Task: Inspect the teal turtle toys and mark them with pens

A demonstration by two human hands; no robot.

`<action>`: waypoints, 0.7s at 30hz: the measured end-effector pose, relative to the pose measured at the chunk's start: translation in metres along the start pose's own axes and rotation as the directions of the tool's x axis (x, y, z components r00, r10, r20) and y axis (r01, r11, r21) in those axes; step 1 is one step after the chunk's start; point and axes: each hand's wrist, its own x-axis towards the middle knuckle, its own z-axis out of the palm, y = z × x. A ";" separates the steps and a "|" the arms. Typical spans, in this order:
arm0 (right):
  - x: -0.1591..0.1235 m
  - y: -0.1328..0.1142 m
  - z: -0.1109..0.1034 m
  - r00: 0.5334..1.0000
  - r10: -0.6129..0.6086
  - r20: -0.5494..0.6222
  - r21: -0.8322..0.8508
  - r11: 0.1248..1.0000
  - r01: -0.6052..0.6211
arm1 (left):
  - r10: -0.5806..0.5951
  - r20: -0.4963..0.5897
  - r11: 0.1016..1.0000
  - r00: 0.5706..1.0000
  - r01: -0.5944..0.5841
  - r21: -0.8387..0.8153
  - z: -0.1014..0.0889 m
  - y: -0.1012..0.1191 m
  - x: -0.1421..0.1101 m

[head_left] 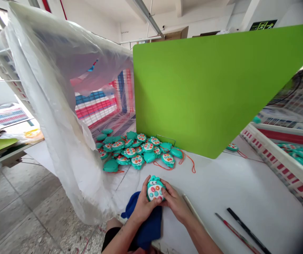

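Observation:
My left hand (143, 204) and my right hand (174, 201) both grip a teal frog-shaped toy (155, 189) with coloured round buttons on its face. A dark blue cloth (148, 225) lies under my left hand and hangs over the table's near edge. Farther off, a heap of matching teal toys (133, 150) lies on the white table (220, 183), some face down, several with orange cords (187, 163). One more toy (232, 147) lies apart to the right, beyond the green board.
A green board (201, 88) stands behind the heap. A clear plastic sheet (56, 106) hangs to the left. A black rod (248, 231) and a red-and-black stick (237, 233) lie at the right front. A white crate (286, 162) holding teal toys stands on the right.

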 end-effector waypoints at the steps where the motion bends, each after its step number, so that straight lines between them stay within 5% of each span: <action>1: 0.000 0.001 0.000 1.000 0.004 -0.003 0.020 1.000 -0.004 | 0.004 0.002 1.000 1.000 -0.004 0.007 0.000 -0.001 0.000; 8: -0.004 0.001 0.004 0.999 0.029 0.032 0.016 0.999 -0.029 | 0.003 -0.097 0.990 0.995 0.011 0.143 -0.005 0.003 0.000; 14: -0.005 -0.003 -0.005 0.999 0.026 -0.043 -0.033 0.999 -0.027 | -0.008 -0.028 0.995 1.000 0.011 0.101 -0.005 0.000 0.003; 18: -0.008 -0.024 -0.083 0.942 -0.061 -0.329 0.064 0.994 0.087 | -0.008 -0.010 0.999 1.000 0.009 0.044 -0.005 -0.010 0.005; 21: -0.028 -0.058 -0.172 0.771 -0.202 -0.604 -0.008 0.969 0.247 | -0.018 -0.018 0.995 1.000 0.020 0.096 -0.005 -0.014 0.005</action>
